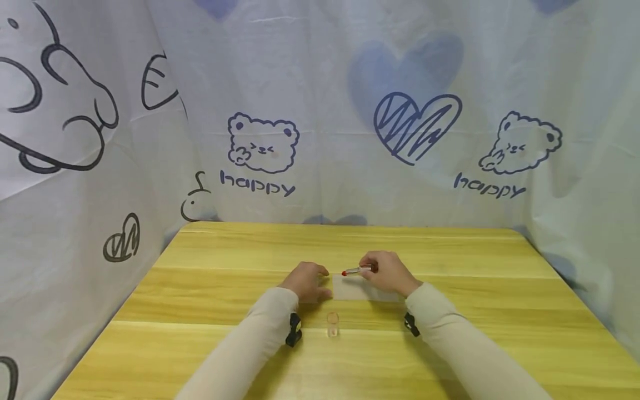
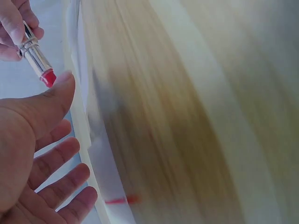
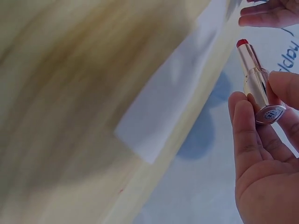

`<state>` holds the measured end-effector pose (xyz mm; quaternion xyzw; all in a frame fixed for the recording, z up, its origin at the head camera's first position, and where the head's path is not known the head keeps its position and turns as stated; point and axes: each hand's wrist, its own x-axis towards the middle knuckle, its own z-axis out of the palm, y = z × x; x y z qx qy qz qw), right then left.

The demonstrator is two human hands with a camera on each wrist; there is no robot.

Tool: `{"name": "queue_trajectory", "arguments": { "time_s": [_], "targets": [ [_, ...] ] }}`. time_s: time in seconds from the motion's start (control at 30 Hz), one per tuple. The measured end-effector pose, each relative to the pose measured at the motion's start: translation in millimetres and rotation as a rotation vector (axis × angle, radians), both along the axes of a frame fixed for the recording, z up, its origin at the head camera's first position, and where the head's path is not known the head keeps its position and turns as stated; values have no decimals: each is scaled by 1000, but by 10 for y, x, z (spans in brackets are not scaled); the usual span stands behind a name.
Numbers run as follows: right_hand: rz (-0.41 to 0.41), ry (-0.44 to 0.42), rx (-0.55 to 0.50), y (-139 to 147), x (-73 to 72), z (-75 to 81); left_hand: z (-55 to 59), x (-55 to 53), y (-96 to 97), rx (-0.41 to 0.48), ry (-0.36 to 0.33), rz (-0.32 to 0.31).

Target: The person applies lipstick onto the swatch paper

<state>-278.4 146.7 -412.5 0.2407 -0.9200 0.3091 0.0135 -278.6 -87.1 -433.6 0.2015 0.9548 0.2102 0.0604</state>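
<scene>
My right hand (image 1: 390, 272) pinches a lipstick (image 3: 256, 84) by its shiny base between thumb and fingers. The red tip points left, over the far edge of a white paper strip (image 1: 347, 290) on the table. My left hand (image 1: 306, 282) is at the strip's left end, its fingers relaxed and apart with nothing in them. In the left wrist view, the lipstick tip appears close to the left thumb, and a red streak (image 2: 116, 201) shows near the paper's end. A small clear pinkish lipstick cap (image 1: 333, 325) stands on the table nearer me, between the forearms.
The wooden table (image 1: 240, 355) has rounded far corners. White curtains (image 1: 320, 72) with printed bears, hearts and lettering hang behind it and at both sides. A dark band (image 1: 294, 330) is on the left wrist and another (image 1: 411, 324) on the right.
</scene>
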Motion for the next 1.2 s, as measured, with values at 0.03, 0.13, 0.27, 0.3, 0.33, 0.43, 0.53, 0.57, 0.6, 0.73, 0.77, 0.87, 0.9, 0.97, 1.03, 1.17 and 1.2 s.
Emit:
{"name": "queue_trajectory", "arguments": {
  "time_s": [0.03,0.13,0.27,0.3,0.33,0.43,0.53,0.57,0.6,0.73,0.77,0.87,0.9,0.97,1.03,1.17,1.2],
  "targets": [
    [-7,-1,0,18,-5,-13,-2,-2,23,-2,3,-7],
    [-29,-2,-3,54,-13,-42,-10,-8,81,-11,20,-33],
    [-60,-17,-3,74,-29,-85,-23,-18,140,-32,30,-54],
    [-66,-19,-2,75,-33,-95,-30,-20,153,-39,28,-56],
    [-69,-20,-4,73,-37,-105,-36,-22,164,-48,25,-57],
    [-86,-33,-15,60,-43,-124,-51,-28,192,-71,21,-60],
    [-86,-31,-28,40,-44,-132,-41,-26,216,-86,27,-65],
    [-85,-32,-30,32,-44,-133,-33,-24,223,-89,31,-67],
    [-83,-28,-28,24,-45,-136,-23,-20,229,-93,36,-70],
    [-71,-5,-5,-4,-47,-155,-11,-26,246,-102,41,-72],
    [-69,1,4,-8,-47,-163,-13,-29,249,-103,42,-72],
    [-62,28,32,-16,-51,-181,-26,-42,252,-104,41,-68],
    [-61,37,38,-17,-53,-185,-31,-48,252,-105,42,-67],
    [-57,52,48,-20,-55,-188,-42,-58,253,-105,41,-64],
    [-54,60,53,-21,-55,-188,-52,-65,255,-103,36,-61],
    [-54,56,57,-22,-48,-184,-56,-59,260,-104,28,-58],
    [-56,52,58,-24,-45,-183,-50,-54,261,-103,29,-59]
  ]
}}
